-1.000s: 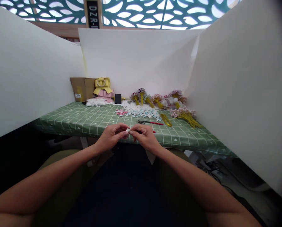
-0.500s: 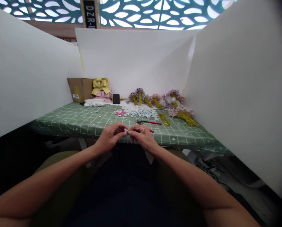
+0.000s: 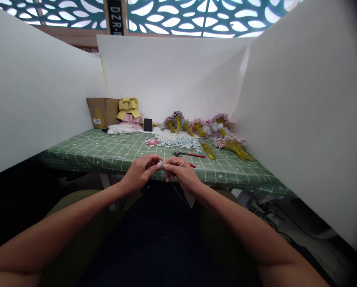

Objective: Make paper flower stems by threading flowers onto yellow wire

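One small white flower piece point(image 3: 159, 163), too tiny to detail, sits pinched between my left hand point(image 3: 141, 172) and right hand point(image 3: 181, 172), fingertips closed on it at the green table's point(image 3: 85, 153) near edge. One red-handled pliers point(image 3: 188, 154) lies just beyond, with one loose petal pile point(image 3: 178, 140) farther back.

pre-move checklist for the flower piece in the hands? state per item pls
1. Left hand fingertips pinch the small white flower piece: ok.
2. Right hand fingertips meet it from the other side: ok.
3. Thin wire hangs below the right hand; threaded through the piece: cannot tell.
4. Red-handled pliers lie on the green tablecloth just beyond the hands: ok.
5. Loose flower pile behind the pliers: ok.
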Demonstrator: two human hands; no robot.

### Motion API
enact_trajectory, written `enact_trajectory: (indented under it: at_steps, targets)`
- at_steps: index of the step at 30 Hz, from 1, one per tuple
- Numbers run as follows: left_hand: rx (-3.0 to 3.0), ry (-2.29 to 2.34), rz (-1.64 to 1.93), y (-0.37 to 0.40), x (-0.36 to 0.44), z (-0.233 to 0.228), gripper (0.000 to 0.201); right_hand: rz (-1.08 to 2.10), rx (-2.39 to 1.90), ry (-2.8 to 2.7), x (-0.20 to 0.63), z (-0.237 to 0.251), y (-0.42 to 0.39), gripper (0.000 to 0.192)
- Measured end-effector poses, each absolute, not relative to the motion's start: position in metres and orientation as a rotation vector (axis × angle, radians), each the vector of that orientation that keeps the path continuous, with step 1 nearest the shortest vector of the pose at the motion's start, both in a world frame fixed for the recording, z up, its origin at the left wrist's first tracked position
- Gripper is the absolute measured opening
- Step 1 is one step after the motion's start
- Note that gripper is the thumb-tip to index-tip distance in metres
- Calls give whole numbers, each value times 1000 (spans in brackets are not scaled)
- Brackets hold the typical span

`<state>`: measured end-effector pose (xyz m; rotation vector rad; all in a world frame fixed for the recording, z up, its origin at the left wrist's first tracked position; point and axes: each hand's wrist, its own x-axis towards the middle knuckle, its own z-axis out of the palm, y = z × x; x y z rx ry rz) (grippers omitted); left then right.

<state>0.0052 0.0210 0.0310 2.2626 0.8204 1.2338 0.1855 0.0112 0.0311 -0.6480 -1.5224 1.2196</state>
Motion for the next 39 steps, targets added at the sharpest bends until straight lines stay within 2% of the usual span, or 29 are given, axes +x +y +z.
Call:
enact_trajectory:
  at_steps: [11,15,17,18,22,23,27,39]
  targets:
    - [2629,787,1303,23,3,30,17,1448,-644,-1375,181,24,13,18]
    - [2441,835,1245,30,-3,32,19,1408,-680,-1619,193,31,21,26]
    - [2237,890,1253,37,-9,36,23,1251,-777,-1849,212,39,34,29]
    - [2134,906,1273,42,-12,38,25,1069,-874,-1943,225,42,42,28]
    - [1823,921,1363,59,-22,39,34,131,-1505,-2061,279,42,77,24]
    - [1777,916,1363,62,-23,37,35,91,-1544,-2065,289,38,83,26]
    - [1701,858,1297,66,-22,29,36,88,-1642,-2134,307,15,97,66]
    - [1670,855,1218,63,-15,19,31,73,-1926,-2194,305,2,114,85]
